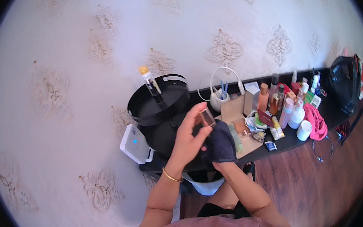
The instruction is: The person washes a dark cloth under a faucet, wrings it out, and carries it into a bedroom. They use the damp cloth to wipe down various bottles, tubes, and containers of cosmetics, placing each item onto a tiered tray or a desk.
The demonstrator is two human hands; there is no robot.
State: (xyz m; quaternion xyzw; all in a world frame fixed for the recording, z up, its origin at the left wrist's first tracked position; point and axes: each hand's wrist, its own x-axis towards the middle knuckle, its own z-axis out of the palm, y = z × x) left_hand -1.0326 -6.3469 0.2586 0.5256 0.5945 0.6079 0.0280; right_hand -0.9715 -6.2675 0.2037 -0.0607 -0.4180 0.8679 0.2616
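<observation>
My left hand (186, 138), with a gold bangle at the wrist, pinches a small clear rectangular bottle or case (207, 117) between thumb and fingers. A dark cloth (222, 142) covers my right hand (222, 153) almost down to the wrist, just beside the small item; the fingers under it are hidden. Both hands are above the left part of a black table (252, 156). Behind my left hand stands a two-tier round black tray (178, 109), its upper level holding a yellow-capped bottle (148, 79).
A white router (134, 144) with a blue light stands at the table's left end. To the right are an open cardboard box (251, 146), a white lamp (220, 101), several cosmetic bottles (296, 115), a pink cloth (316, 123) and a black bag (345, 81). A bin (206, 188) stands below the edge.
</observation>
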